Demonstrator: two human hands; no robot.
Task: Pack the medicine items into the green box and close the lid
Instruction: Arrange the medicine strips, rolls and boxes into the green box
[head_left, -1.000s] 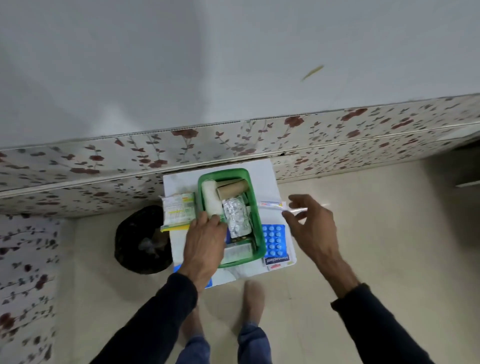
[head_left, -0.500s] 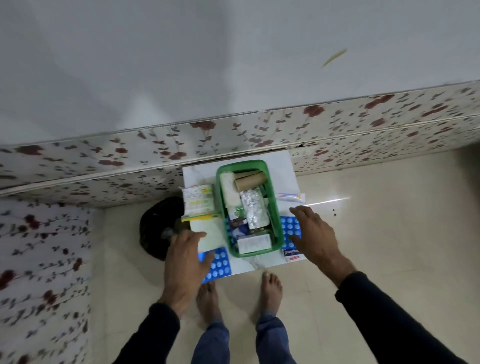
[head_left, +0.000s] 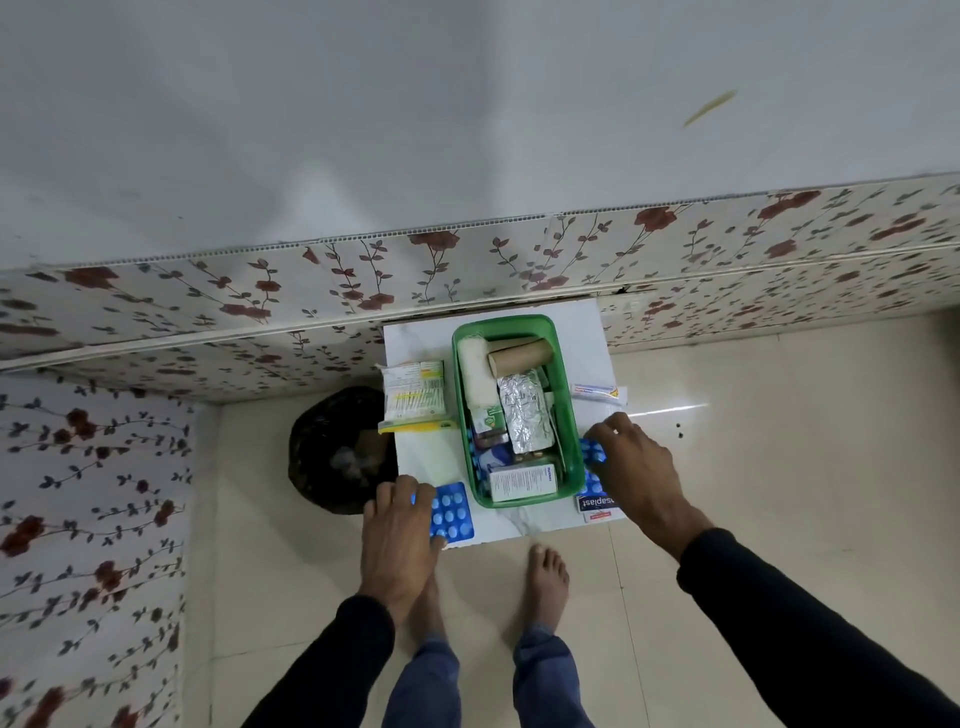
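The green box (head_left: 567, 395) stands open on a small white table (head_left: 587, 338). It holds a gauze roll (head_left: 477, 374), a brown roll (head_left: 519, 356), a foil strip (head_left: 522, 418) and a white carton (head_left: 522, 482). My left hand (head_left: 400, 540) grips the left edge of a blue blister pack (head_left: 453, 512) at the table's front left corner. My right hand (head_left: 636, 475) covers and holds a second blue blister pack (head_left: 592, 453) right of the box. A plaster box (head_left: 597, 506), a tube (head_left: 596, 392) and green-white packets (head_left: 414, 391) lie outside. No lid is in view.
A black bin bag (head_left: 332, 457) sits on the floor left of the table. A floral wall panel (head_left: 311, 291) runs behind the table and along the left. My bare feet (head_left: 548, 582) stand on the tiled floor just before the table.
My left hand left the box and dropped to the front-left blue blister pack. My right hand came down from near the tube onto the right blue pack.
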